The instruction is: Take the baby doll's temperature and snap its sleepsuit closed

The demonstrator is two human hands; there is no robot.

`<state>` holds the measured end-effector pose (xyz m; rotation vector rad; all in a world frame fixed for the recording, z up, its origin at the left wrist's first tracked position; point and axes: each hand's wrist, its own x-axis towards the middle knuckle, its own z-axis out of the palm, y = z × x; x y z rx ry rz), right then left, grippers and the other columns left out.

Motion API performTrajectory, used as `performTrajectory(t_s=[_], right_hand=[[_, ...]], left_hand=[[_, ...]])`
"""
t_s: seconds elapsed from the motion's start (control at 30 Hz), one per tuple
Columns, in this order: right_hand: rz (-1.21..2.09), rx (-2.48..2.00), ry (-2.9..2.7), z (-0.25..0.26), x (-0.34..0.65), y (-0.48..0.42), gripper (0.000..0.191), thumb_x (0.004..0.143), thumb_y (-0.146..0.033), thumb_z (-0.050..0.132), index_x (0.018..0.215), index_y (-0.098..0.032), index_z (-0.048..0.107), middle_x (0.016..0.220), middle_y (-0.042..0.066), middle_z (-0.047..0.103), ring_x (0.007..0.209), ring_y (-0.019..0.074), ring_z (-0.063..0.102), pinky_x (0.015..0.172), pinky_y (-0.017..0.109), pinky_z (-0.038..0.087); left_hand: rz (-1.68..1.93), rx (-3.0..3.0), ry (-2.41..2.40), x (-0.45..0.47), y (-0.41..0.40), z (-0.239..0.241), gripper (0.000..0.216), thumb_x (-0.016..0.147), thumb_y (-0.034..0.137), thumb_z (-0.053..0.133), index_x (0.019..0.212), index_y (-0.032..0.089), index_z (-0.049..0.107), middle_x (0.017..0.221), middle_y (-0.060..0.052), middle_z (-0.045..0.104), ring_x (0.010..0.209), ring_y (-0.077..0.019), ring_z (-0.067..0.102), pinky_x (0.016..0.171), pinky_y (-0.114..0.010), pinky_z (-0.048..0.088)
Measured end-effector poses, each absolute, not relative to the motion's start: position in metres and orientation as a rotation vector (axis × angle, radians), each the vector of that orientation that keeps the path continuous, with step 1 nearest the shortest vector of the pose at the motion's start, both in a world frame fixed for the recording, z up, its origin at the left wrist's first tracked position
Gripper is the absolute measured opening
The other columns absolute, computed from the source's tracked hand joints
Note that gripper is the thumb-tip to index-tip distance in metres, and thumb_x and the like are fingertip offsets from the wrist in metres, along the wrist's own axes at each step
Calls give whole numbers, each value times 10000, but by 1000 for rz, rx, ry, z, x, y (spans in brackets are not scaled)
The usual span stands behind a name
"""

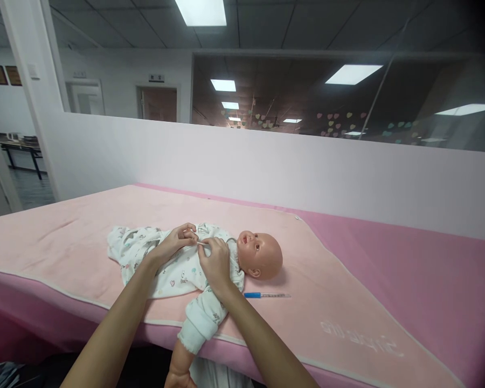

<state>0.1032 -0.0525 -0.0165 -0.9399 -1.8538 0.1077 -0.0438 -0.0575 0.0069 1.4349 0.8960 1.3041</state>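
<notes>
A baby doll point(262, 254) lies on its back on a light pink towel point(331, 291), head to the right, dressed in a white printed sleepsuit point(173, 275). One sleeved arm hangs over the near edge. My left hand point(173, 243) and my right hand point(216, 264) both rest on the doll's chest, fingers pinched on the sleepsuit's front closure near the neck. A thin strip of fabric or tie shows between the two hands.
A thermometer point(267, 295) with a blue end lies on the towel just right of my right forearm. The towel covers a darker pink surface point(420, 269) against a white partition wall point(267, 161) topped with glass. A doorway opens at the left.
</notes>
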Motion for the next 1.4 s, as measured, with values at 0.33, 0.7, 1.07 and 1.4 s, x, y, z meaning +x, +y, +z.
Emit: performTrajectory(t_s=[0.33, 0.7, 1.07, 1.4], right_hand=[[104, -816, -1822, -12, 108, -61, 53, 734, -158, 485, 732, -195, 523, 786, 21, 552, 813, 170, 480, 784, 308, 353], [-277, -574, -2165, -11, 102, -69, 154, 735, -102, 403, 817, -183, 506, 770, 35, 548, 765, 171, 468, 896, 381, 297], [-248, -708, -2258, -9, 59, -60, 138, 664, -155, 468, 797, -186, 488, 791, 50, 571, 740, 189, 498, 720, 342, 344], [-133, -693, -2243, -8, 65, -63, 275, 732, -168, 457, 1001, -218, 481, 852, 29, 589, 816, 190, 510, 739, 321, 339]], left_hand=[[1203, 1441, 1060, -59, -65, 9, 397, 662, 313, 624, 1030, 188, 545, 681, 11, 551, 654, -121, 495, 614, -219, 357], [1161, 1477, 799, -83, -67, -5, 418, 567, 103, 582, 974, 194, 558, 727, -3, 510, 684, -117, 451, 650, -225, 351], [1218, 1399, 789, -81, -67, -6, 566, 484, -2, 522, 1012, 201, 537, 963, -31, 568, 815, -144, 511, 714, -236, 402], [1280, 1218, 834, -85, -66, -10, 583, 513, -5, 559, 1058, 200, 530, 667, 30, 533, 653, -100, 499, 600, -195, 382]])
